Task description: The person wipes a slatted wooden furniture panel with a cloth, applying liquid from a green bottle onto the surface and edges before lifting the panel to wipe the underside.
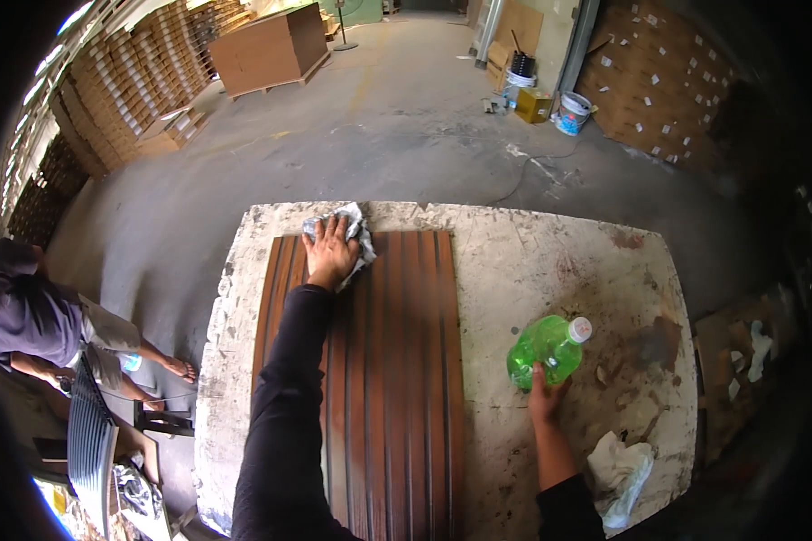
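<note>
The grooved panel (397,361) is brown wood with a dark, slightly glossy stain. The worktop (550,261) looks rough, pale and blotched, chipped along its edges. The rag (356,230) is crumpled grey cloth. The bottle (546,350) is clear green plastic, shiny. The floor (379,135) is matt grey concrete.

Bottle (545,350) right of panel (397,379)
</note>
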Motion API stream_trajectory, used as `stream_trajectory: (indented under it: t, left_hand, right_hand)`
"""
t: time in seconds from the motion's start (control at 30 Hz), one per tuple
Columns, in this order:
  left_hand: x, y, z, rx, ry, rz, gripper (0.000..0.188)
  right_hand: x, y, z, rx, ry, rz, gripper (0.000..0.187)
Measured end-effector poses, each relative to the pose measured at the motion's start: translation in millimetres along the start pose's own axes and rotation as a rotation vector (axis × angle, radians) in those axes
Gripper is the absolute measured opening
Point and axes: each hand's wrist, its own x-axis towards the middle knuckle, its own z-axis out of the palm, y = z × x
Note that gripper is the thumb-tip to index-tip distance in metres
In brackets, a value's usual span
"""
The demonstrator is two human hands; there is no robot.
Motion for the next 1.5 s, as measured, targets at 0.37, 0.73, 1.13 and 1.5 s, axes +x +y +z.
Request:
stream_trajectory:
  t: [0.37, 0.73, 1.13, 1.5]
  left_hand:
    - [-257, 1, -59, -0.007, -0.311, 0.212, 0.084]
    - [-69, -1, -30, 0.014, -0.1, 0.152, 0.078]
    - [-185, -21, -49, 0.03, -0.2, 0.233, 0.08]
    - [-349, -8, -73, 0.071, -0.37, 0.089, 0.098]
  right_hand:
    - [7, -12, -5, 0.034, -0.031, 0.123, 0.03]
    - [-7, 12, -5, -0.043, 0.059, 0.08, 0.036]
    - [4, -8, -1, 0.095, 0.028, 0.033, 0.032]
    - [11, -27, 5, 0.106, -0.066, 0.042, 0.021]
